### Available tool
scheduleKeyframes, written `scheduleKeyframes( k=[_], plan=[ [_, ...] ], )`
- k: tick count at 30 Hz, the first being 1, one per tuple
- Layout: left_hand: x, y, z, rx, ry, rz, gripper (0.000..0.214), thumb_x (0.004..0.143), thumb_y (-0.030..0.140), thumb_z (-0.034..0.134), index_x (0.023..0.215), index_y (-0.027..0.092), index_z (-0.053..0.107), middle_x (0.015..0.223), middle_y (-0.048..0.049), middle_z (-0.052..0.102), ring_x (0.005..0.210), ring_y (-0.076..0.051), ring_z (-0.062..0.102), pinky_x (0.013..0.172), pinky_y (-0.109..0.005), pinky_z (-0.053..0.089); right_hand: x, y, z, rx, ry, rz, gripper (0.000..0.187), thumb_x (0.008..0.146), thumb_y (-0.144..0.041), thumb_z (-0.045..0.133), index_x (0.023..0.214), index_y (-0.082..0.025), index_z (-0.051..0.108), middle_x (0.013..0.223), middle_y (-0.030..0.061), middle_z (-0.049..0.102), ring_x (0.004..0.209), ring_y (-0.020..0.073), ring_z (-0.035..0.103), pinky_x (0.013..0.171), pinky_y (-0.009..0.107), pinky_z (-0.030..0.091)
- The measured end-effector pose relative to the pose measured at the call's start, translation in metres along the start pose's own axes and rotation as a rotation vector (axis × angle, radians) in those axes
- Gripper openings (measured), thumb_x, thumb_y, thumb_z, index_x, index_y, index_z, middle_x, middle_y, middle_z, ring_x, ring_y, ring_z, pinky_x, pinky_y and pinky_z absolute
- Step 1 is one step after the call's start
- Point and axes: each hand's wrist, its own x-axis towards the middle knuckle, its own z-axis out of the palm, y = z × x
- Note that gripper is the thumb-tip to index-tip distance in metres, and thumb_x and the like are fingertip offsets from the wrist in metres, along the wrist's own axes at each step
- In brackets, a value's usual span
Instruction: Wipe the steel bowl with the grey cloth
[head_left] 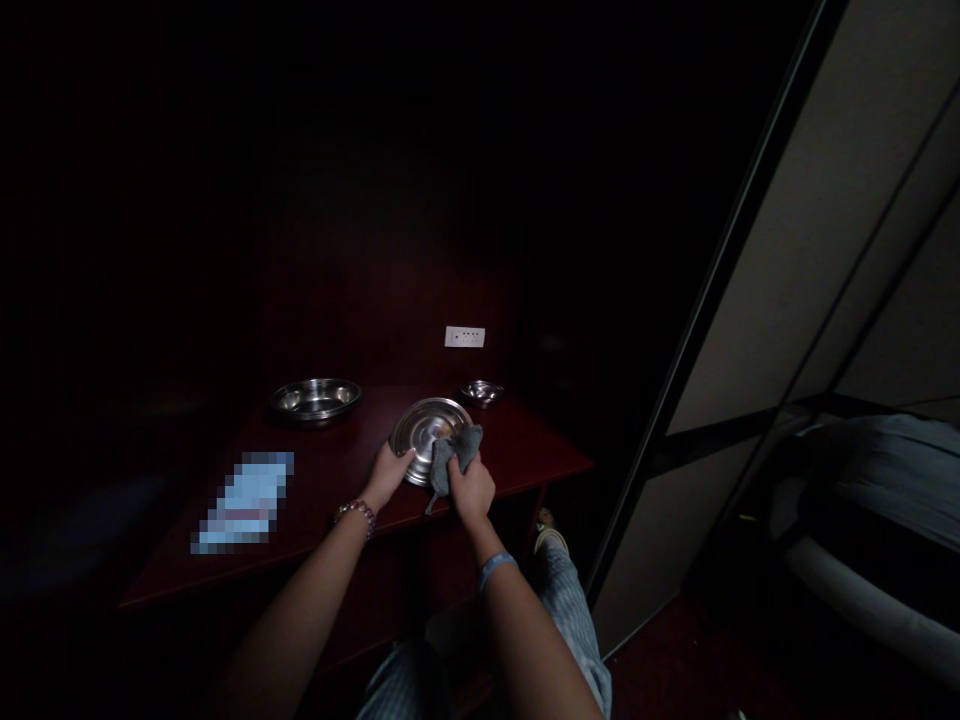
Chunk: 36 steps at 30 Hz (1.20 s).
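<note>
A round, shiny metal plate (420, 424) is tilted up over the front part of the dark red desk (525, 440). My left hand (387, 474) grips its lower left rim, thumb on the face of the plate. Bunched in my right hand (471, 490) is a grey cloth (444, 462), which lies against the right side of the plate and hides part of it. One corner of the cloth hangs below the rim. The fingers behind the plate and cloth are hidden.
A wide metal basin (316, 402) stands at the desk's back left, a small metal bowl (481, 392) at the back right. A blurred-out light blue item (247, 505) lies front left. Above the desk is a white wall socket (465, 337). A panel edge (705, 310) rises at right.
</note>
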Motion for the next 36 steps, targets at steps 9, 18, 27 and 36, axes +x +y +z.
scheduleKeyframes(
  k=[9,18,27,36],
  plan=[
    [0.001,0.002,-0.001,0.004,0.0,-0.016,0.027,0.066,0.02,0.075,0.093,0.016,0.069,0.104,-0.0128,0.08,0.112,-0.032,0.072,0.108,-0.047,0.051,0.003,0.01,0.004,0.017,0.001,-0.066,0.041,0.105,-0.043,0.047,0.131,-0.014,0.062,0.114,0.014,0.077,0.103,0.0237,0.075,0.085,0.029,0.052],
    [0.002,0.0,-0.002,0.006,-0.009,-0.012,0.031,0.066,0.025,0.079,0.094,0.015,0.07,0.104,-0.0142,0.079,0.113,-0.034,0.072,0.109,-0.051,0.051,0.004,0.01,0.006,0.029,-0.013,-0.06,0.042,0.105,-0.044,0.049,0.131,-0.013,0.062,0.116,0.0151,0.077,0.106,0.025,0.074,0.087,0.03,0.052],
    [0.001,0.003,-0.002,0.046,0.012,-0.015,0.026,0.069,0.026,0.076,0.092,0.015,0.069,0.1,-0.0134,0.079,0.11,-0.034,0.073,0.106,-0.049,0.053,0.004,0.008,0.01,0.016,0.034,-0.063,0.04,0.104,-0.044,0.052,0.127,-0.013,0.064,0.11,0.0149,0.078,0.101,0.0235,0.075,0.083,0.027,0.052],
    [0.004,-0.001,-0.003,0.061,0.003,-0.012,0.027,0.068,0.03,0.075,0.09,0.016,0.07,0.098,-0.0122,0.079,0.106,-0.032,0.074,0.104,-0.047,0.054,0.002,0.01,0.008,0.029,0.032,-0.077,0.041,0.104,-0.044,0.051,0.128,-0.014,0.064,0.112,0.0149,0.078,0.101,0.0245,0.075,0.084,0.028,0.052]
  ],
)
